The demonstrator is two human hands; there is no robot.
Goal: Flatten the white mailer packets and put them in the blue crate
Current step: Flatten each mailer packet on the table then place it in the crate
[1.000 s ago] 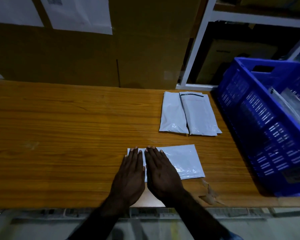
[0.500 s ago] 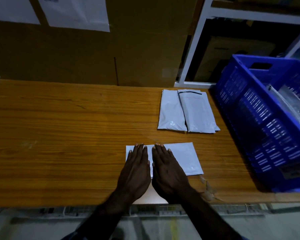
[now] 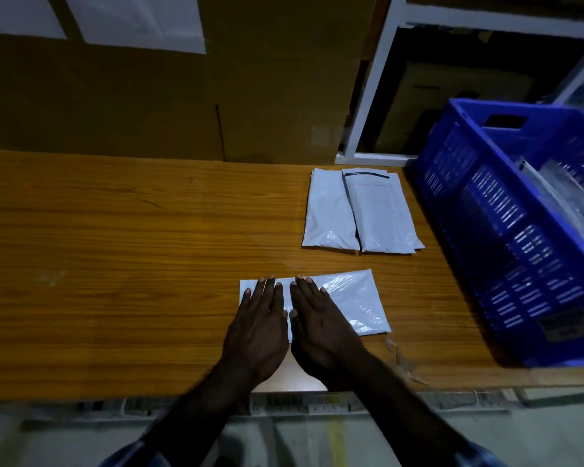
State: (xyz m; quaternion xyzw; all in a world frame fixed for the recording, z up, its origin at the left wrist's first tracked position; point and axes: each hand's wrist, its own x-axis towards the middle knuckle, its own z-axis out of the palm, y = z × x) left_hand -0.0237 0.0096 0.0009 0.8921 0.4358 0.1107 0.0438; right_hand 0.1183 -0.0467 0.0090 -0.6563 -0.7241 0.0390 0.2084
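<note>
A white mailer packet (image 3: pixel 358 301) lies flat near the front edge of the wooden table (image 3: pixel 115 247). My left hand (image 3: pixel 258 328) and my right hand (image 3: pixel 319 328) press on its left half, palms down, fingers straight and side by side. Two more white mailer packets (image 3: pixel 361 214) lie side by side farther back, apart from my hands. The blue crate (image 3: pixel 506 230) stands at the table's right end, with clear plastic packets (image 3: pixel 567 193) inside it.
Large cardboard boxes (image 3: pixel 182 96) with white paper sheets stand behind the table. A white metal shelf frame (image 3: pixel 375 89) rises at the back right. Torn brown tape scraps (image 3: pixel 402 362) lie on the table's front edge, right of my right hand.
Both hands have slid slightly forward and apart over the near packet, staying flat on it. The other packets and the crate have not moved.
</note>
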